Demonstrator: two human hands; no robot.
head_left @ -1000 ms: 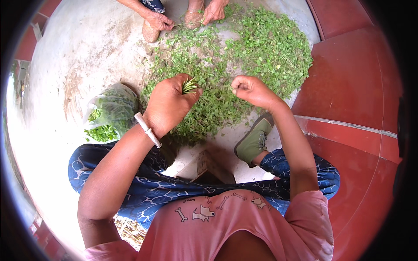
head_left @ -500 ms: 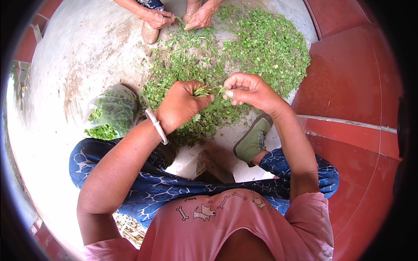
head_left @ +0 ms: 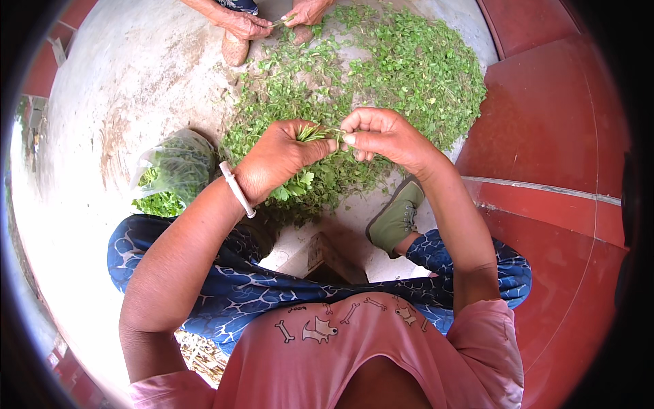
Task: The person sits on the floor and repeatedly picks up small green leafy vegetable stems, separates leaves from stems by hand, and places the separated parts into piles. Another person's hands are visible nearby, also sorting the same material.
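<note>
Gripping a light, limp bunch of green sprigs [head_left: 310, 133] w/ left hand [head_left: 276, 160] over the leaf pile [head_left: 409, 75], right hand [head_left: 381, 133] pinches one thin, easily-torn stem, best held near its base.

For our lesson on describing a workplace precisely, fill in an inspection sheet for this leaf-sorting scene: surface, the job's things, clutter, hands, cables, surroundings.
Surface: pale grey concrete floor, stained and dusty.
Job's things: small bunch of green leafy stems gripped in the left hand; wide heap of loose green leaves spread on the floor.
Clutter: clear plastic bag of greens to the left of the heap; scattered leaf bits.
Hands: left hand closed on the bunch; right hand pinching a stem at the bunch's tip. Another person's hands work at the heap's far edge.
Cables: nothing seen.
Surroundings: red painted floor to the right; green shoe on the person's foot.
</note>
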